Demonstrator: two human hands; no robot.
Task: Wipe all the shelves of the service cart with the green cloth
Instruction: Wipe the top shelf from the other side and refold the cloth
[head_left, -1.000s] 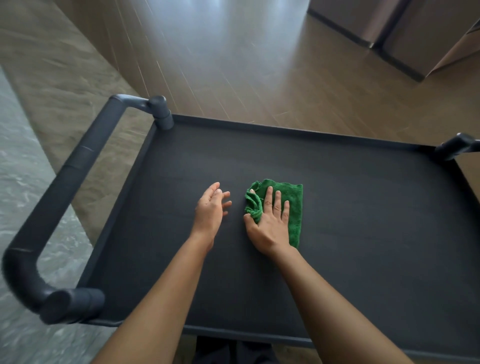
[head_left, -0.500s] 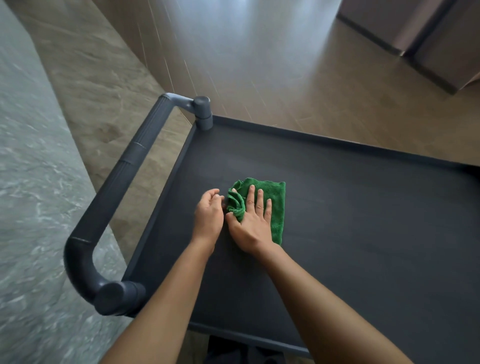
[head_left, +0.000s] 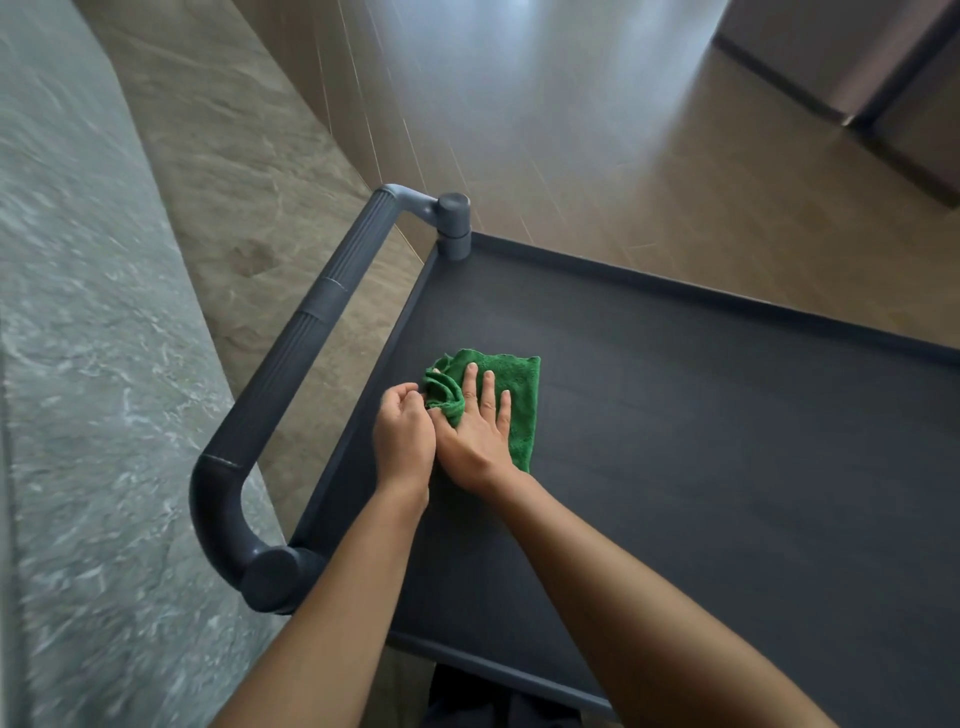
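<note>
View from above, looking down at a person's two bare forearms reaching over a service cart. The room's floor fills the far half: glossy wood-look planks (head_left: 571, 130) on the right, a band of brown stone tile (head_left: 234, 171) beside them, and a grey-green marbled surface (head_left: 78, 364) down the left edge. A dark cabinet base (head_left: 857, 62) sits in the far right corner. The cart's top shelf (head_left: 701, 441), a flat matte black tray with a low raised rim (head_left: 701, 291), takes up the near right of the scene. At its left end a thick grey ribbed push handle (head_left: 291, 364) runs from near to far, joined to the shelf by a round post (head_left: 453, 223) at the far left corner and a curved elbow at the near left corner. Both forearms enter from the near edge and meet over the shelf's left portion. The right hand (head_left: 478, 431) lies flat with its fingers straight and slightly spread, palm pressing down on the green cloth (head_left: 522, 405). The left hand (head_left: 405, 431) sits just beside it, touching it, with fingers curled in and their tips pinching the cloth's bunched left edge. The cloth rests on the top shelf near the handle end, about midway between the near and far rims; its right part lies flat, its left part is gathered into folds.
</note>
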